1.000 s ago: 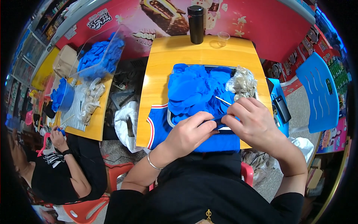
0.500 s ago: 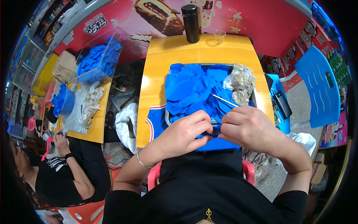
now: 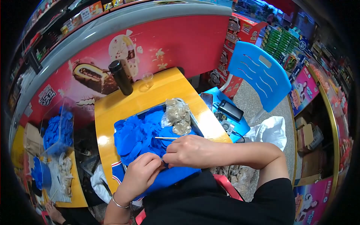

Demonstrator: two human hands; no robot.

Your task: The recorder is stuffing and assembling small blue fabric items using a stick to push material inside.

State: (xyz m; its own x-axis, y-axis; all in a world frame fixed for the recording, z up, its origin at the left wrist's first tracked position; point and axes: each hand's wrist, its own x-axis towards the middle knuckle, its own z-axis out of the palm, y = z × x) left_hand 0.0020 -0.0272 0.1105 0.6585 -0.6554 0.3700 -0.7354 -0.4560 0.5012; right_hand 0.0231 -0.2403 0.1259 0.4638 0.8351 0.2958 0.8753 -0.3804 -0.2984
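A shallow tray (image 3: 194, 122) holds a heap of blue fabric-like petal pieces (image 3: 137, 133). Over its near edge, my left hand (image 3: 144, 170) and my right hand (image 3: 187, 152) meet with fingertips pinched together. What sits between the fingers is mostly hidden. A thin pale stick (image 3: 162, 137) lies across the pieces and passes behind my right hand's knuckles; whether that hand grips it I cannot tell. Beside it, a clear plastic bag with brownish contents (image 3: 176, 117) rests at the tray's far right corner. Blue cloth with red-white trim (image 3: 117, 172) shows under the tray.
A black flask (image 3: 120, 78) and a clear cup (image 3: 147, 80) stand at the table's far edge. To the right are a blue chair (image 3: 258, 73) and a blue seat with a phone (image 3: 230, 110). Another table (image 3: 78, 183) at left bears blue pieces; a person's hand (image 3: 54, 213) is near it.
The view has turned to the right, so the table and tray appear tilted and farther left. My hands stay pinched together at the tray's near edge. The person at left is mostly out of view.
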